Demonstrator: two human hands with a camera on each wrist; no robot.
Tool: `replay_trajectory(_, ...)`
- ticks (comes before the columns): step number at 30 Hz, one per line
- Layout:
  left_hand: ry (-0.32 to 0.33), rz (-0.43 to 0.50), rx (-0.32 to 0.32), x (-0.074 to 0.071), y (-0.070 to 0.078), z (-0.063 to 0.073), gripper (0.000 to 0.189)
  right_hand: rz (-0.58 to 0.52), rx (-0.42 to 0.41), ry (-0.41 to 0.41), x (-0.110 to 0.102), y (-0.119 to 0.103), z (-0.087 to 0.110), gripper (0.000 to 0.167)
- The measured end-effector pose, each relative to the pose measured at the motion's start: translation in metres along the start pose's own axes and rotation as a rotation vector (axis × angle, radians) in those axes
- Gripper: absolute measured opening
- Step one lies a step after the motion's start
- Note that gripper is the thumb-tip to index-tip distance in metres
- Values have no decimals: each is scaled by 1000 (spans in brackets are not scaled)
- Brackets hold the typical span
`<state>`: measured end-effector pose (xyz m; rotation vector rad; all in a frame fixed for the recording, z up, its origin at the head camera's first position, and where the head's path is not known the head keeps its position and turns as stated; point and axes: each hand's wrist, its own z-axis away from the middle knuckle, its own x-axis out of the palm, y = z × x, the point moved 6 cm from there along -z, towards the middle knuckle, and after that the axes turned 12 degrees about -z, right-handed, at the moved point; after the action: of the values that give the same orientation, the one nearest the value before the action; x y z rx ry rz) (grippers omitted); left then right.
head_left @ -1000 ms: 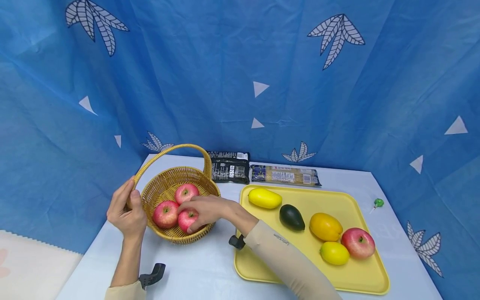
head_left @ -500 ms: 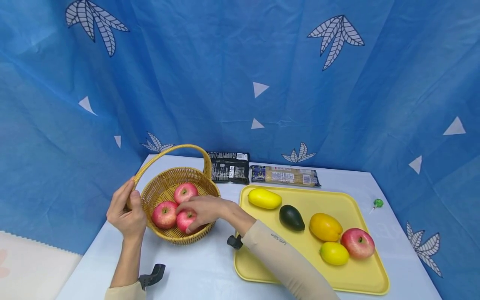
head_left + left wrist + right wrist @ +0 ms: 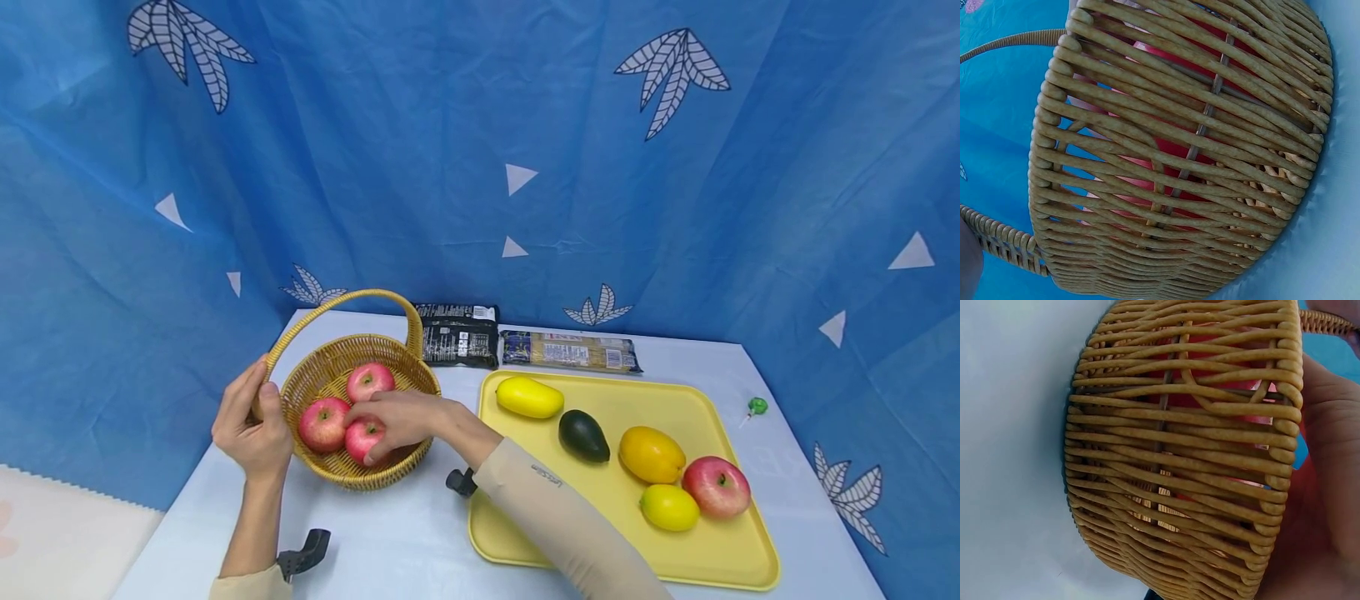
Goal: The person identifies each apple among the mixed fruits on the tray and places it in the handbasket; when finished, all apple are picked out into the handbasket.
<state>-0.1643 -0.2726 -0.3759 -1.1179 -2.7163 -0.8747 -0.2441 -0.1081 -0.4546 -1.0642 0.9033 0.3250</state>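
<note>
A wicker basket (image 3: 360,481) with a tall arched handle stands at the left of the table, three red apples inside. My left hand (image 3: 255,429) grips the handle low on its left side. Reaching over the basket's right rim, my right hand (image 3: 405,421) has its thumb and fingers round the front apple (image 3: 363,439). Beside that one lie the left apple (image 3: 324,424) and the back apple (image 3: 370,382). In the right wrist view the woven wall (image 3: 1179,444) hides most of the held apple. The left wrist view shows the wall (image 3: 1179,156) with red showing through its gaps.
A yellow tray (image 3: 525,542) on the right bears a yellow mango-like fruit (image 3: 529,397), an avocado (image 3: 583,435), an orange-yellow fruit (image 3: 651,454), a lemon (image 3: 669,507) and an apple (image 3: 716,487). Behind lie a black packet (image 3: 459,335) and a noodle packet (image 3: 570,351). A green lollipop (image 3: 757,406) lies far right.
My right hand and the front apple have shifted slightly left inside the basket, and the other two apples have edged left too. My left hand stays on the handle.
</note>
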Motion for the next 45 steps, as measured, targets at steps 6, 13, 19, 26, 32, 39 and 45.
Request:
replay_trajectory(6,-2,-6,3,0,0,-1,32,-4,4,-4,-2,-1,-3,62)
replay_trajectory(13,5,2,0,0,1,0,33,-14,9,-7,-2,-1,-6,64)
replay_trajectory(19,-5,-11,1,0,1,0,33,-16,4,-4,0,1,-7,64)
replay_trajectory(26,-8,-19,6,1,1,0,34,-27,20,-11,1,2,-6,63)
replay_trajectory(32,-2,-11,2,1,1,0,33,-53,31,-23,1,2,-5,64)
replay_trajectory(39,-2,-14,4,1,1,-1,33,-95,15,-34,0,2,-3,65)
replay_trajectory(45,1,-15,1,1,1,-1,33,-125,0,-41,0,4,-4,65)
